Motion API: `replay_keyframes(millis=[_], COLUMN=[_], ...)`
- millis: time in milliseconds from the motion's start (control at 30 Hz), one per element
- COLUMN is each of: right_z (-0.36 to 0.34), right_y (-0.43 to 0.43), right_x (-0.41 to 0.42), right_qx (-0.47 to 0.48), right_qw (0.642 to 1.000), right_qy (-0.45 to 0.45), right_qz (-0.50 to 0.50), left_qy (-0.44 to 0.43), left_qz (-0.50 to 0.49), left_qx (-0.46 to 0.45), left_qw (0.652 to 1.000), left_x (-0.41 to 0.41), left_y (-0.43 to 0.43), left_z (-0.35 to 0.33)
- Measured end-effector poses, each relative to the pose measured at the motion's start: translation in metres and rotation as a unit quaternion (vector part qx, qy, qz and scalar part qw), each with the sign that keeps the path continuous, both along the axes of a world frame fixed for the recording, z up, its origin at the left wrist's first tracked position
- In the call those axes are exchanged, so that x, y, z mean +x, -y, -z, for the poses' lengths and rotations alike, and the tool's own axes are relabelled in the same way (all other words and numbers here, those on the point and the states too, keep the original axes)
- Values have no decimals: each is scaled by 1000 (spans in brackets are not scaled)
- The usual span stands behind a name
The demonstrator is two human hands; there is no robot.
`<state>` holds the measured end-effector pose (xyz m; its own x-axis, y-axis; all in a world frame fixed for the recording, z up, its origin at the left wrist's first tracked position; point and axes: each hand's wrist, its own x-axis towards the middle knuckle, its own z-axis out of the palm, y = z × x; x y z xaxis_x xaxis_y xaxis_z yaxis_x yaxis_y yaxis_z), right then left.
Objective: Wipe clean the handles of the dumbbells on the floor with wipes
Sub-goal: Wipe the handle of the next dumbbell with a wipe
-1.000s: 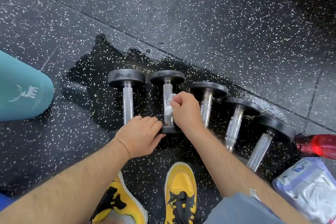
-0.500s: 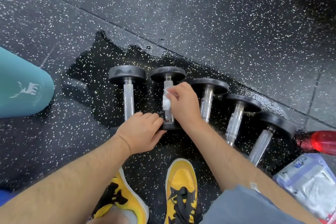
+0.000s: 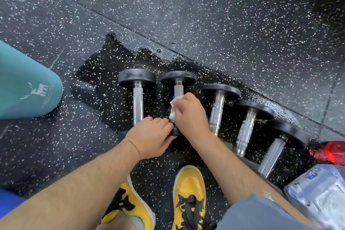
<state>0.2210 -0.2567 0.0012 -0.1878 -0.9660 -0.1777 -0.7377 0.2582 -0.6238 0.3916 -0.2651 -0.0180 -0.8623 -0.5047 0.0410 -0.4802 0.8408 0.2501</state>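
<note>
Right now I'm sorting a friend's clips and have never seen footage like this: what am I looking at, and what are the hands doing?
No machine here: a person wears one camera on the head, so you look down along both arms. Five dumbbells lie in a row on a wet patch of speckled black floor. The right hand holds a white wipe against the metal handle of the second dumbbell from the left; the left hand grips that dumbbell's near end. A teal bottle lies at left, a red bottle and a pack of wipes at right. Yellow shoes show below.
</note>
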Motion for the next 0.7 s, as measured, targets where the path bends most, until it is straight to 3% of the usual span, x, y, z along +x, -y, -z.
replay_keyframes(millis=[700], right_z=[1], right_y=[10], right_x=[-11], right_qx=[38], right_qw=[999], right_qy=[2], right_qz=[6], left_qy=[-9], left_qz=[0], left_qx=[-3], left_qw=[1000], left_x=[-1], left_y=[1], left_z=[0])
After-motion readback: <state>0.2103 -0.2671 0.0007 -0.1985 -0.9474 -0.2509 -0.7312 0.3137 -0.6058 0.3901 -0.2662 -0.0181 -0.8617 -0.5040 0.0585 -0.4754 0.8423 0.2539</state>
